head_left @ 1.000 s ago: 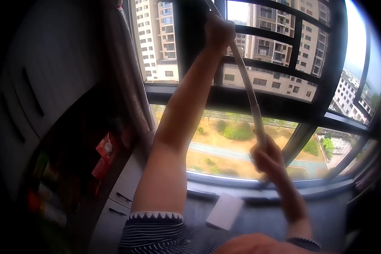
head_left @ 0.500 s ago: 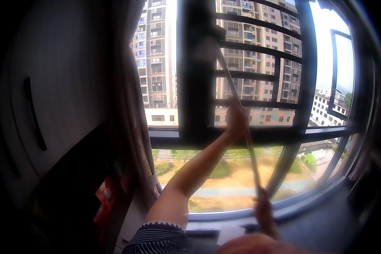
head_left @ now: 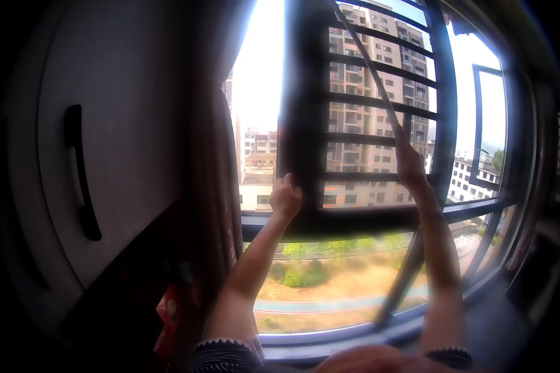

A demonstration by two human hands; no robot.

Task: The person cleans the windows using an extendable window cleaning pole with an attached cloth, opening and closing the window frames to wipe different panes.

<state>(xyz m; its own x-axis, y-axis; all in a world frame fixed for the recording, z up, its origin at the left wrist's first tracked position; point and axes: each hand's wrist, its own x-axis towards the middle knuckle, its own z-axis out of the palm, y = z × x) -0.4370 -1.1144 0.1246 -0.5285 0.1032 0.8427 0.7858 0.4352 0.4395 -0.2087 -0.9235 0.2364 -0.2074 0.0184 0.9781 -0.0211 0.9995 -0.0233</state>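
Note:
My right hand (head_left: 409,163) is raised in front of the barred window and wrapped round the lower part of a long, thin pole (head_left: 373,71). The pole slants up to the left across the bars, and its far end is lost at the top of the view. My left hand (head_left: 286,198) is curled at the lower left edge of the dark window frame (head_left: 305,112), fingers closed against it. Just how far the fingers reach round the edge is hard to see.
Horizontal dark bars (head_left: 379,140) cross the middle pane. A curtain (head_left: 230,168) hangs at the left, next to a cabinet door with a black handle (head_left: 83,174). Below it is a red object (head_left: 167,317). The window sill (head_left: 330,347) runs along the bottom.
My left hand has left the pole and moved to the window frame's edge. My right hand has risen with the pole, which now reaches higher. The view has turned to the left.

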